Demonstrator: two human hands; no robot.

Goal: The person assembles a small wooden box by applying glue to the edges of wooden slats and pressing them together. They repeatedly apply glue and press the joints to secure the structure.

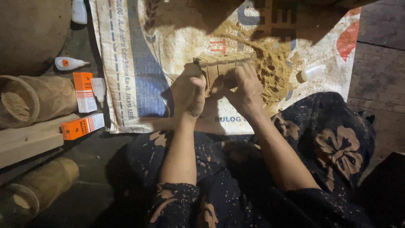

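Both hands meet over a woven plastic sack (139, 71) spread on the dark plank floor. The left hand (188, 90) is curled shut against the near end of a small pale wooden slatted piece (219, 64), thumb pressed up along its side; the right hand (242, 86) clamps over the same piece from 3 o'clock, fingers bent on top. The piece sits at 12 o'clock from the wrists, with a heap of brown sawdust (270, 67) just beyond it – a small white glue bottle (311, 72) lies further out at 2 o'clock. At 9 o'clock lie two orange-and-white cardboard boxes (83, 91) and another white bottle (69, 63)
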